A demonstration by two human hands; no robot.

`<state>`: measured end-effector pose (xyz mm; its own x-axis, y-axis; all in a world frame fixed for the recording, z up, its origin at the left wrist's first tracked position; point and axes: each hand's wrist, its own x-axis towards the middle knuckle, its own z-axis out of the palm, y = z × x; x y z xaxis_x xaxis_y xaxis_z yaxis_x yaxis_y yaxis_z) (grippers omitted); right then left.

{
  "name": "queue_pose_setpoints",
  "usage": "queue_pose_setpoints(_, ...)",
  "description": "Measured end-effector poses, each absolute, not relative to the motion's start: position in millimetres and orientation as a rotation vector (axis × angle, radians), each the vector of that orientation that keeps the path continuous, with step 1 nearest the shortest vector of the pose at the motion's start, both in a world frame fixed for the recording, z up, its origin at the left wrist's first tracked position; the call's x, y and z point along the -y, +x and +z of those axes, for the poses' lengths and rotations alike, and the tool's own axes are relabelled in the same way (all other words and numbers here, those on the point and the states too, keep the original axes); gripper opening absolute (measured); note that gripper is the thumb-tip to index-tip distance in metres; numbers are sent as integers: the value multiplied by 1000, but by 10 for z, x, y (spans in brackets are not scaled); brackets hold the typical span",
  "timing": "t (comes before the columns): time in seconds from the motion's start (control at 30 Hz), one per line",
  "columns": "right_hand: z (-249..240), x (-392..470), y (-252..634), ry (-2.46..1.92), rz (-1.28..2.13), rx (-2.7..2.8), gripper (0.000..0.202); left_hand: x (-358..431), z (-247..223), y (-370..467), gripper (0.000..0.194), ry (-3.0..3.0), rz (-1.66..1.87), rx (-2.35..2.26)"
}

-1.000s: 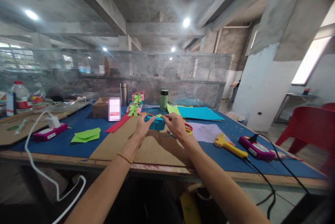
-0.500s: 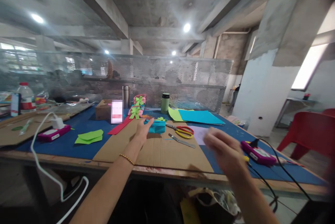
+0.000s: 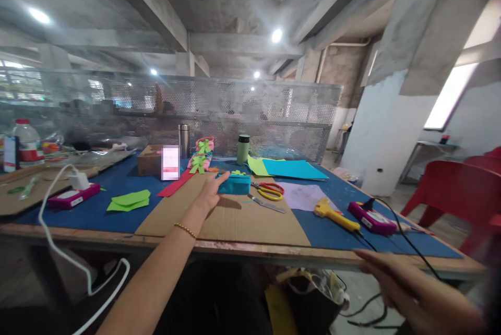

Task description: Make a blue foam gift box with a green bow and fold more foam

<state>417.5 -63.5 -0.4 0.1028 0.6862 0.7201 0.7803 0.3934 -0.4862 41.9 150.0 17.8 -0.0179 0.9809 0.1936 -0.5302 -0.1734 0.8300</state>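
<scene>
My left hand (image 3: 211, 190) grips the left end of a small blue paper box (image 3: 238, 185) above the cardboard sheet (image 3: 235, 223). A green bow shows on top of the box. My right hand (image 3: 407, 283) is off the table's front edge at the lower right, blurred, its fingers stretched out and nothing visible in them. Right of the box lie scissors with red and yellow handles (image 3: 270, 192) and a metal blade (image 3: 268, 204). A yellow glue gun (image 3: 338, 216) rests on the blue mat near the purple paper (image 3: 307, 195).
Blue sheets (image 3: 293, 169), a green bottle (image 3: 243, 150), a steel flask (image 3: 183, 140), a cardboard box (image 3: 150, 160) and a phone (image 3: 170, 163) stand or lie at the back. Green paper (image 3: 129, 201) is at left. Purple power strips (image 3: 74, 196) with cables lie on both sides.
My right hand has moved down and right, off the table, and its fingers have opened out. The glue gun is now uncovered. My left hand stays at the blue box, which has turned slightly.
</scene>
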Motion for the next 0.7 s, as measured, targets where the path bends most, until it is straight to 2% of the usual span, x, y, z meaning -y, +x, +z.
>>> queue_pose_setpoints(0.07,420,297,3827,-1294,116,1768,33,-1419,219,425,40,944,1425,-595)
queue_pose_setpoints(0.13,765,-122,3475,-1203,133,1719,43,-1358,243,430,36,961,1365,-558)
queue_pose_setpoints(0.2,960,-550,3169,-1105,294,1659,49,-1325,252,434,34,982,1336,-540)
queue_pose_setpoints(0.33,990,-1130,2752,-895,1020,1711,42,-1296,261,443,37,1020,1266,-513)
queue_pose_setpoints(0.43,928,-1270,2576,-798,1333,1739,47,-1265,282,456,40,1034,1220,-474)
queue_pose_setpoints(0.57,891,-1286,2467,-685,1482,1666,45,-1234,305,472,43,1038,1194,-426)
queue_pose_setpoints(0.7,925,-1251,2482,-680,1456,1595,39,-1258,291,459,39,1020,1214,-439)
